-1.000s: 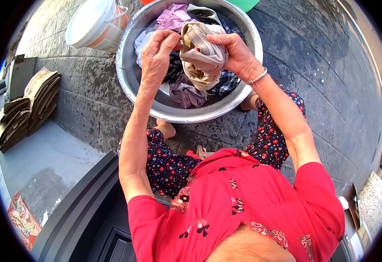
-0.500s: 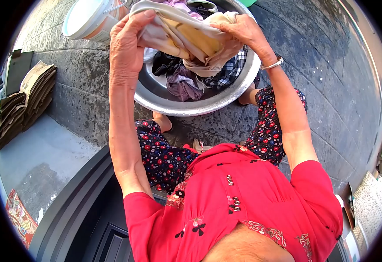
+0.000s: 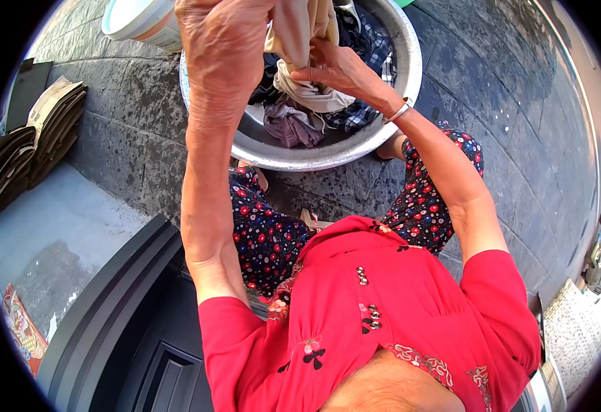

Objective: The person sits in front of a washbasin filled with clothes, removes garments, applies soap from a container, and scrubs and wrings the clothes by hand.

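A beige garment (image 3: 300, 31) hangs in a bunched, upright strip over the metal basin (image 3: 321, 161). My left hand (image 3: 221, 44) is raised close to the camera and closed on its upper part; the top edge of the view cuts off some of the hand. Lower down, my right hand (image 3: 338, 69), with a bangle on the wrist, has its fingers wrapped round the same cloth. The garment's lower end rests on clothes in the basin. Among these are a purple piece (image 3: 290, 123), a dark plaid piece (image 3: 348, 118) and some black cloth (image 3: 266, 86).
A white bucket (image 3: 142, 24) stands on the dark paving at the upper left. Folded cardboard (image 3: 50, 127) is stacked by the left wall. A dark panelled door (image 3: 166, 371) lies behind me at the lower left. My legs in floral trousers (image 3: 263, 237) straddle the basin's near side.
The garment was spread sideways between both hands; now it is gathered lengthwise. My left hand has risen toward the camera, and my right hand has moved left and lower along the cloth.
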Tool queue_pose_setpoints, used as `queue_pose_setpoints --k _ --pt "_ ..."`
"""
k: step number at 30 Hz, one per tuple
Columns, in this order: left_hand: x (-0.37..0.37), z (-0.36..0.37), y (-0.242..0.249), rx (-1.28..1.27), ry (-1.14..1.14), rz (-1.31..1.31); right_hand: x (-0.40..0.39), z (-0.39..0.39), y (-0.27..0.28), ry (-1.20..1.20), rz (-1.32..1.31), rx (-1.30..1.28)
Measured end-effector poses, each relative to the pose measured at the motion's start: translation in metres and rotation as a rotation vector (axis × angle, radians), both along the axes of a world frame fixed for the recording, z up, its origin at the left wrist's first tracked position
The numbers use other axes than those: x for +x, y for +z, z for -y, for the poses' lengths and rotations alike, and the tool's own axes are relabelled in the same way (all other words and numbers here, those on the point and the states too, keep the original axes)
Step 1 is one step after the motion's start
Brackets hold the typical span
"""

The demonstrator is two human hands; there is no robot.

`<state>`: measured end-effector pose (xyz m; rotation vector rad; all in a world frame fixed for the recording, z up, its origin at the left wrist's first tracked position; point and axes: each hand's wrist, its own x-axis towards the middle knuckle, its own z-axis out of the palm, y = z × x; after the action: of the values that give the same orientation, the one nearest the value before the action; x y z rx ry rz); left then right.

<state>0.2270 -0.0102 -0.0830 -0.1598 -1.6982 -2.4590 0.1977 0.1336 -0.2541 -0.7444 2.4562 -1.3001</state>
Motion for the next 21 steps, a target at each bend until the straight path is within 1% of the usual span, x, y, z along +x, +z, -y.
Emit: queue_pose_setpoints --k 1,2,3,4,5,7,8,9,11,13,14,15,16,17,18,19,21 --pt "0.005 -0.003 0.009 0.038 0.000 0.029 -0.001 -0.002 0.002 -0.003 -0.001 0.002" --pt "0.002 -0.002 0.008 0.039 0.000 0.028 -0.002 -0.003 0.005 -0.030 0.044 -0.072" --pt "-0.002 0.002 0.003 0.029 -0.125 -0.059 -0.004 -0.003 0.009 -0.054 0.091 -0.148" --pt "-0.007 0.004 -0.005 0.019 -0.247 -0.145 -0.005 -0.004 0.014 -0.078 0.285 -0.247" --pt "-0.021 0.001 -0.024 0.026 -0.074 -0.111 -0.005 -0.004 0.014 -0.143 0.262 -0.342" --pt "-0.046 0.052 -0.077 -0.251 -0.133 0.009 -0.018 -0.017 0.000 -0.117 0.422 -0.575" --pt "-0.047 0.062 -0.095 -0.724 0.069 0.224 -0.016 -0.018 0.022 -0.149 0.550 -0.719" --pt "-0.042 0.064 -0.092 -1.144 0.029 0.397 -0.020 -0.020 0.025 -0.230 0.596 -0.784" --pt "-0.032 0.046 -0.098 -1.023 -0.340 0.603 -0.026 -0.026 0.031 -0.241 0.617 -0.869" --pt "-0.021 0.017 -0.119 -1.041 -0.479 0.524 -0.027 -0.027 0.039 -0.261 0.636 -0.880" --pt "-0.020 0.007 -0.127 -1.022 -0.427 0.561 -0.027 -0.026 0.045 -0.271 0.649 -0.881" --pt "-0.022 0.006 -0.142 -0.920 -0.364 0.554 -0.026 -0.026 0.054 -0.278 0.664 -0.880" --pt "-0.026 0.009 -0.150 -0.906 -0.270 0.532 -0.024 -0.028 0.065 -0.303 0.647 -0.880" --pt "-0.027 0.013 -0.159 -0.892 -0.180 0.510 -0.022 -0.026 0.077 -0.339 0.703 -0.979" --pt "-0.023 0.011 -0.160 -0.997 -0.081 0.366 -0.020 -0.028 0.078 -0.269 0.676 -0.983" --pt "-0.018 0.005 -0.163 -0.901 -0.004 0.224 -0.021 -0.030 0.079 -0.192 0.646 -0.984" --pt "-0.013 -0.005 -0.168 -0.900 0.079 0.181 -0.023 -0.028 0.075 -0.213 0.673 -1.021"
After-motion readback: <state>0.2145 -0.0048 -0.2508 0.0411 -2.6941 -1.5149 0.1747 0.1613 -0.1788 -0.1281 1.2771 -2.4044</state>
